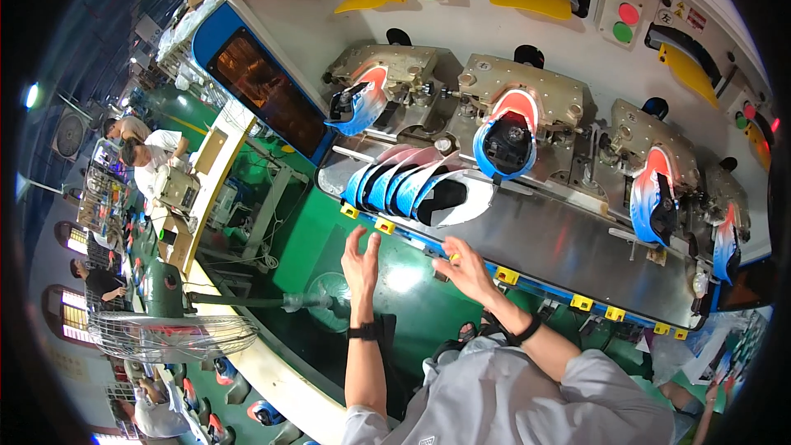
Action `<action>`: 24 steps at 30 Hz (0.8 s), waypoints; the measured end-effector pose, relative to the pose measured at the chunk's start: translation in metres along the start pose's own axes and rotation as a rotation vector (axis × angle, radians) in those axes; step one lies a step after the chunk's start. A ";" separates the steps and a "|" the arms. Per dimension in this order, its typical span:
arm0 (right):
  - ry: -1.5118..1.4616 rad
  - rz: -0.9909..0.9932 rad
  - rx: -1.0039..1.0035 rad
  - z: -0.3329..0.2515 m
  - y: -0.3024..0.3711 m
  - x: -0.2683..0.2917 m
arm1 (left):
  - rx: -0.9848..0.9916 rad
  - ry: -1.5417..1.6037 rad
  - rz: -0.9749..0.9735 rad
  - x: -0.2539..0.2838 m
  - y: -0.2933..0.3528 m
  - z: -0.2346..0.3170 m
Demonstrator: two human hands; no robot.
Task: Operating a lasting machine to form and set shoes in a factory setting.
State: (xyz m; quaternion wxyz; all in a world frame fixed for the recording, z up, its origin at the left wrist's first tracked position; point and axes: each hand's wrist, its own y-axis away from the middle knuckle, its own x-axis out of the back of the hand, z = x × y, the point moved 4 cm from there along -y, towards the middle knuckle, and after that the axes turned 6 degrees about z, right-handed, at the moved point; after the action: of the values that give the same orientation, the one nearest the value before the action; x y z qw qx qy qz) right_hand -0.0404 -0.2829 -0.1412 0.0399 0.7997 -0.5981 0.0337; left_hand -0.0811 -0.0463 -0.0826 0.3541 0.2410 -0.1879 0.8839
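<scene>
The left hand (360, 268) and right hand (470, 272) hang loosely spread, holding nothing, before the desk (568, 235). The uppers (378, 189) lie on it just ahead, their row running left to right; the right hand seems nearer, though depth is hard to judge.

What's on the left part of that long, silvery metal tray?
A row of overlapping blue, white and black shoe uppers. The metal tray directly beneath them is covered, so it can't be seen.

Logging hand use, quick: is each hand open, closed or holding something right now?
Left hand: open, holding nothing visible.
Right hand: open, loosely curved, holding nothing visible.
</scene>
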 end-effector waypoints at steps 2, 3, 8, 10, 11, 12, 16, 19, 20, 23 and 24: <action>0.113 0.080 0.081 0.016 -0.034 -0.024 | -0.044 -0.041 0.003 -0.008 -0.026 -0.005; 0.229 0.160 0.186 0.010 -0.048 -0.032 | -0.117 -0.119 0.000 -0.008 -0.038 -0.005; 0.184 0.319 0.072 0.012 -0.096 -0.065 | -0.342 -0.296 -0.019 -0.017 -0.104 -0.019; 0.109 0.313 -0.037 0.017 -0.108 -0.076 | -0.368 -0.293 -0.078 -0.034 -0.125 -0.029; 0.097 0.311 -0.036 0.016 -0.114 -0.085 | -0.404 -0.294 -0.121 -0.042 -0.142 -0.035; 0.096 0.376 -0.023 0.022 -0.119 -0.096 | -0.472 -0.311 -0.172 -0.052 -0.152 -0.042; 0.171 0.631 -0.143 0.001 -0.139 -0.131 | -0.367 -0.160 -0.333 -0.072 -0.178 -0.069; 0.289 0.816 -0.102 -0.007 -0.148 -0.159 | -0.450 -0.128 -0.359 -0.072 -0.170 -0.059; 0.344 0.841 -0.165 -0.005 -0.151 -0.167 | -0.445 -0.052 -0.388 -0.067 -0.171 -0.065; 0.417 0.933 -0.221 -0.003 -0.162 -0.171 | -0.298 0.001 -0.464 -0.066 -0.181 -0.069; 0.427 0.920 -0.225 0.001 -0.162 -0.170 | -0.296 0.005 -0.482 -0.065 -0.182 -0.071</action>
State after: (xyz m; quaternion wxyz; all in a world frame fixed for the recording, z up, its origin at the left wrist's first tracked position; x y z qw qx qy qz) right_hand 0.0673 -0.0751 -0.1635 0.2277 0.4202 -0.8662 0.1456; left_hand 0.0691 0.0783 -0.1472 0.5860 0.2221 -0.2511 0.7377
